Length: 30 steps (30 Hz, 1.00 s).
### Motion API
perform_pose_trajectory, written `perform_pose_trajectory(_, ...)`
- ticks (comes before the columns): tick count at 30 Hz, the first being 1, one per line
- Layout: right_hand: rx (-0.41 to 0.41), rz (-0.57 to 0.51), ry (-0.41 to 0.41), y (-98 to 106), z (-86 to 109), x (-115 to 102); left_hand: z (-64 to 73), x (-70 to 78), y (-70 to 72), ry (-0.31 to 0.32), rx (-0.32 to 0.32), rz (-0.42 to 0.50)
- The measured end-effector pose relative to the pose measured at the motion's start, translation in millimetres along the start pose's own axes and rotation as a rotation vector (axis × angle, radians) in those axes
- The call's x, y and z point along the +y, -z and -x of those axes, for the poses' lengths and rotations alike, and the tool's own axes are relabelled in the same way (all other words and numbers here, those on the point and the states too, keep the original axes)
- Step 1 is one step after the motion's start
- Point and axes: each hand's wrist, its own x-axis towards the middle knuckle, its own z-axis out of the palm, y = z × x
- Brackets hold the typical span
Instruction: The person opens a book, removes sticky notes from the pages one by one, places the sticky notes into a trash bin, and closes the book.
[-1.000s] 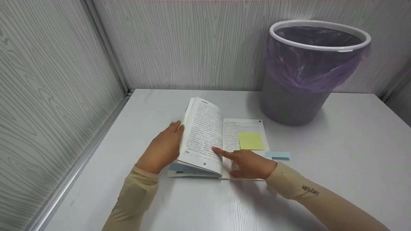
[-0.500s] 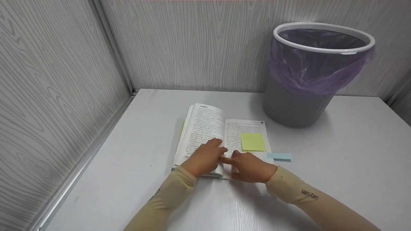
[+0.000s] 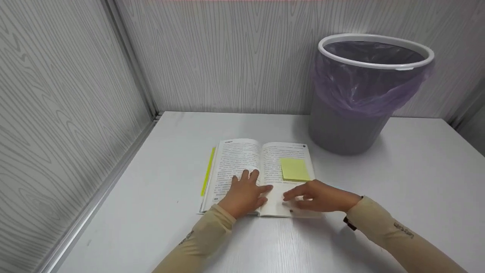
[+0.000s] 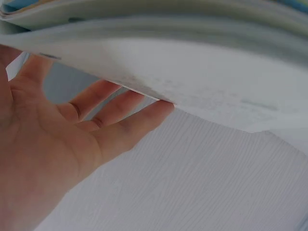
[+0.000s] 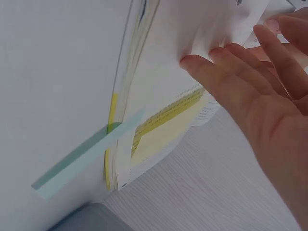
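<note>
An open paperback book lies flat on the white table, printed text on both pages. My left hand rests with fingers spread on the lower left page, thumb side toward the fold. Over the blank lower part of the right page, my right hand touches the paper with its fingertips, fingers slightly bent. A yellow sticky note is stuck on the right page, just above that hand. In the right wrist view, a light blue paper strip juts out past the book's edge; my right hand hides it in the head view.
A grey waste bin with a purple liner stands at the back right, behind the book. A bright yellow strip shows along the book's left edge. Wood-grain panels bound the table at the back and left.
My left hand has let go of the raised left pages and moved right onto them; they now lie flat. The right hand has shifted right, away from the fold, its pointing index finger now bent.
</note>
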Motion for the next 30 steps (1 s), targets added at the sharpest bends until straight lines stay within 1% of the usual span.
perform_pose_trajectory(1,0.057,0.039,-0.009,0.6,-0.8,1.5,0.2,0.6,0.0,0.001,-0.002,-0.006)
perform_pose_trajectory(3,0.189,0.161,-0.016,2.1,-3.4,7.2,1.2,1.7,0.2,0.003,-0.008,-0.011)
perform_pose_trajectory(5,0.304,0.318,-0.034,4.2,-7.0,15.6,1.4,2.4,-0.3,0.006,-0.022,-0.008)
perform_pose_trajectory(6,0.345,0.397,-0.046,5.4,-9.0,19.7,1.5,2.6,-0.5,0.006,-0.023,-0.005)
perform_pose_trajectory(7,0.372,0.467,-0.044,6.9,-10.9,23.7,1.5,2.8,-0.8,0.006,-0.024,-0.008)
perform_pose_trajectory(8,0.382,0.515,-0.048,8.4,-12.8,27.1,1.1,3.2,-1.0,0.004,-0.026,-0.013)
perform_pose_trajectory(10,0.371,0.562,-0.065,11.1,-16.5,31.4,0.5,4.1,-1.2,-0.001,-0.026,-0.031)
perform_pose_trajectory(13,0.347,0.598,-0.071,13.0,-19.6,34.4,-0.2,5.6,-1.4,-0.015,-0.008,-0.057)
perform_pose_trajectory(15,0.347,0.604,-0.077,12.6,-20.4,34.7,-0.4,6.0,-1.2,-0.021,0.009,-0.069)
perform_pose_trajectory(18,0.370,0.615,-0.076,9.8,-21.5,34.8,0.3,5.6,-1.7,-0.035,0.031,-0.082)
perform_pose_trajectory(21,0.411,0.629,-0.072,7.1,-26.0,34.4,1.4,4.5,-0.8,-0.044,0.048,-0.083)
perform_pose_trajectory(25,0.447,0.643,-0.067,5.7,-37.0,30.9,2.1,2.6,0.4,-0.035,0.041,-0.078)
perform_pose_trajectory(27,0.464,0.630,-0.094,6.7,-42.7,27.4,2.0,1.9,0.3,-0.030,0.031,-0.079)
perform_pose_trajectory(30,0.496,0.548,-0.188,10.8,-48.9,21.8,1.3,1.2,0.0,-0.031,0.033,-0.082)
